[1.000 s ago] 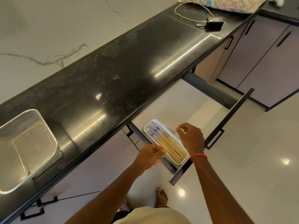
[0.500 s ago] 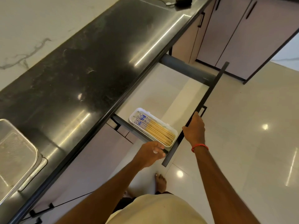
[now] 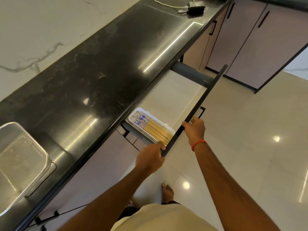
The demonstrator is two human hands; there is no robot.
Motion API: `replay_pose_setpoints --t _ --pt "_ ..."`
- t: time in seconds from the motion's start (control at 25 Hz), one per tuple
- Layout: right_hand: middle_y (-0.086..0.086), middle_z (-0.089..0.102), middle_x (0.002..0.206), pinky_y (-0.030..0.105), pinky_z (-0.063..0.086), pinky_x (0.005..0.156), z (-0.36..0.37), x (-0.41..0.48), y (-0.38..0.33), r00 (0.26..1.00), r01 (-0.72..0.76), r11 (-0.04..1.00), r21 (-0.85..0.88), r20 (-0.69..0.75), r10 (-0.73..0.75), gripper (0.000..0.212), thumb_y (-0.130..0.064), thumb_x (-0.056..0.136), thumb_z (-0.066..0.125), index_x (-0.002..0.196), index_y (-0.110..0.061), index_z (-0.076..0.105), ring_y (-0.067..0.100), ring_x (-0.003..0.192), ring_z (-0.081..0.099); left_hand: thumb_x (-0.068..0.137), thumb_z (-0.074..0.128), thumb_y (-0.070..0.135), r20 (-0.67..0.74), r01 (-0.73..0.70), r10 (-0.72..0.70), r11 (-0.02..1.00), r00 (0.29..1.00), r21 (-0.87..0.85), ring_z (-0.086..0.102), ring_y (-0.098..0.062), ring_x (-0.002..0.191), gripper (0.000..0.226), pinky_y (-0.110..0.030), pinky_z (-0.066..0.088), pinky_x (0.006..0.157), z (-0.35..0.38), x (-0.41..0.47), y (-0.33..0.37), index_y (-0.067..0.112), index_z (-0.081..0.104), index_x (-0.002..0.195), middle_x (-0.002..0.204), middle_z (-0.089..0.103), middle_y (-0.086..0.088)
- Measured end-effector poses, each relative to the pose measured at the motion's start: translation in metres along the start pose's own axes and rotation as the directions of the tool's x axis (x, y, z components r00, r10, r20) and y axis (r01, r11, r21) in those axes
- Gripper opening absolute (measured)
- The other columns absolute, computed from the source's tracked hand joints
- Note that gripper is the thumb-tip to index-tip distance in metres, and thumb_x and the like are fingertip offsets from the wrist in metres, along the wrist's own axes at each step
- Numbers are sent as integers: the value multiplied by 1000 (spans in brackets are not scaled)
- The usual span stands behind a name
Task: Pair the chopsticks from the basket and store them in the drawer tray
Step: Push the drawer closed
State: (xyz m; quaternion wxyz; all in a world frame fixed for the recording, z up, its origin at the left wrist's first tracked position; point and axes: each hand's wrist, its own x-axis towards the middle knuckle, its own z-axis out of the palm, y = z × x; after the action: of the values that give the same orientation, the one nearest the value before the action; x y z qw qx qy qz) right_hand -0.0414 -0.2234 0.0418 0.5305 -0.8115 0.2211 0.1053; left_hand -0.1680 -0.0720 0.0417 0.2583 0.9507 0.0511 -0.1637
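Black polished stone forms the surface (image 3: 93, 67), running diagonally from lower left to upper right beneath a pale marbled wall, its rounded front edge overhanging the lilac cabinet fronts. At the lower left of that surface sits a metal mesh basket (image 3: 20, 157), with nothing visible inside it, its far corner close to the front edge. At the far end lie a small black device (image 3: 195, 7) and a white cable (image 3: 168, 5).

Below the edge, a wide drawer (image 3: 175, 97) stands pulled out over the pale tiled floor (image 3: 250, 147). Its light base is bare across most of its width. At the drawer's left end, partly tucked under the overhang, a white tray (image 3: 150, 118) holds the chopsticks (image 3: 154, 130), laid side by side in a flat row with their blue-patterned ends toward the surface and plain wooden ends toward the drawer front.

The drawer's thin dark front panel (image 3: 200, 107) slants across the view. The left hand (image 3: 149, 158) has its grip curled closed over the panel's near corner, just beside the tray. The right hand (image 3: 195, 130), with a red band at the wrist, has its fingers wrapped over the panel's top edge further along. A bare foot (image 3: 167, 192) stands on the open floor below.
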Motion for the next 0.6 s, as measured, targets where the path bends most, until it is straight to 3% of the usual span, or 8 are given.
replay_pose_setpoints --t 0.08,0.16,0.28,0.4,0.44,0.52,0.6 --pt "4 59 71 22 45 59 18 0 -12 999 -45 996 83 29 43 21 -7 85 69 69 -9 55 19 67 56 95 61 28 -28 20 -19 999 999 45 68 -14 91 18 -24 55 80 -5 0 -7 22 61 112 104 68 1" --pt "6 60 71 23 42 55 37 0 -25 995 -60 991 123 82 50 19 -11 85 69 72 -4 57 21 67 56 99 55 28 -56 65 -62 996 996 57 67 -12 92 18 -25 57 83 -8 -1 -16 20 63 113 111 68 -1" --pt "10 66 80 38 57 76 64 7 -45 978 -83 980 180 204 45 16 -15 84 69 82 0 64 27 78 63 99 52 36 -77 127 -125 992 989 16 64 -16 112 37 -27 53 95 -17 -3 -28 19 54 132 131 60 -4" --pt "18 67 85 50 56 94 88 11 -58 938 -132 965 225 344 48 16 -18 87 71 84 -3 66 28 85 66 96 56 44 -79 210 -216 974 973 -80 61 -20 121 49 -33 54 100 -32 -6 -39 19 48 138 137 58 -4" --pt "25 68 96 53 54 96 94 8 -62 921 -163 956 246 386 57 19 -18 88 70 96 0 67 35 95 68 95 57 44 -79 234 -242 967 967 -103 62 -20 121 51 -35 55 99 -38 -7 -42 18 48 138 137 59 -4" --pt "34 56 127 49 53 99 107 0 -69 889 -223 930 292 452 72 44 -15 91 68 129 3 54 47 121 55 94 58 45 -98 272 -283 956 954 -113 60 -22 123 56 -39 55 99 -51 -10 -51 18 44 141 140 57 -4" --pt "32 56 131 43 56 95 119 -10 -74 878 -244 908 340 475 58 55 -14 93 66 143 -5 45 42 122 57 94 57 46 -112 295 -306 949 945 -111 56 -24 128 61 -44 51 103 -62 -16 -59 20 39 146 146 52 -4"
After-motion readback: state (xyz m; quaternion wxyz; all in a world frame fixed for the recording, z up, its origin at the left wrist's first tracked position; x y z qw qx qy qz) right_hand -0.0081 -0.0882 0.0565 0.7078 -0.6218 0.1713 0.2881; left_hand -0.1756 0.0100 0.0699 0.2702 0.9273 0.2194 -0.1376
